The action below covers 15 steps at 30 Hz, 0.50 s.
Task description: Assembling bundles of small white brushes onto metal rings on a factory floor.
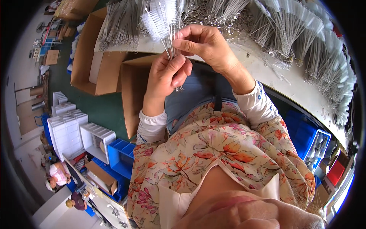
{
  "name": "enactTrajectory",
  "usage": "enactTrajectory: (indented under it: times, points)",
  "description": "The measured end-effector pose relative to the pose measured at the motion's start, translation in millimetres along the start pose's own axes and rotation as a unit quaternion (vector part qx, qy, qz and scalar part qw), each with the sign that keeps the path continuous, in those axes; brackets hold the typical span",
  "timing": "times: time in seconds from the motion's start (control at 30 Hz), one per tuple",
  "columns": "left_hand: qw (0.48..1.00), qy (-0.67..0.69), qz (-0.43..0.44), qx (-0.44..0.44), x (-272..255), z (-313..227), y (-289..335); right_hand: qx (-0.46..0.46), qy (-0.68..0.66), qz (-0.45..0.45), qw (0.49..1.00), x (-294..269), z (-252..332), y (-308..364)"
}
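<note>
My left hand [163, 76] is closed round the wire stems of several bottle brushes [155, 26], holding them upright with their white bristle heads at the top. Looped wire ends show below the fist. My right hand [206, 45] is bent in beside the bundle, thumb and fingertips pinched on a thin wire stem among the brushes. Both hands are above the near edge of the white table [263, 63]. Large heaps of similar brushes [293, 28] lie on the table to the right, and a further pile [120, 28] lies at the left.
Open cardboard boxes [97, 68] stand left of the table, beside my left arm. White crates [68, 131] and a blue crate [121, 156] sit farther left. At the right, a blue bin [305, 135] is under the table edge. Two people [59, 173] are in the distance.
</note>
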State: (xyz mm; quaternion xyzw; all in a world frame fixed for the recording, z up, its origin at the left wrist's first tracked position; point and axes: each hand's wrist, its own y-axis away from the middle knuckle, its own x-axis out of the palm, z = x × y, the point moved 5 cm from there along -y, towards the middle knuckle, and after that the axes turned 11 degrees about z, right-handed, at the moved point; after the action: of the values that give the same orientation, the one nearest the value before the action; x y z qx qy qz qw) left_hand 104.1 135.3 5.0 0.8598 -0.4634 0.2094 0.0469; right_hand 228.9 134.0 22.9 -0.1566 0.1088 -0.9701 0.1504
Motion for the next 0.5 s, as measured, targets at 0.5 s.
enactTrajectory:
  times: [0.5]
  points:
    - [0.972,-0.079,-0.206,0.084,-7,14,45,0.047,-0.048,-0.024,0.997,17,-34,12]
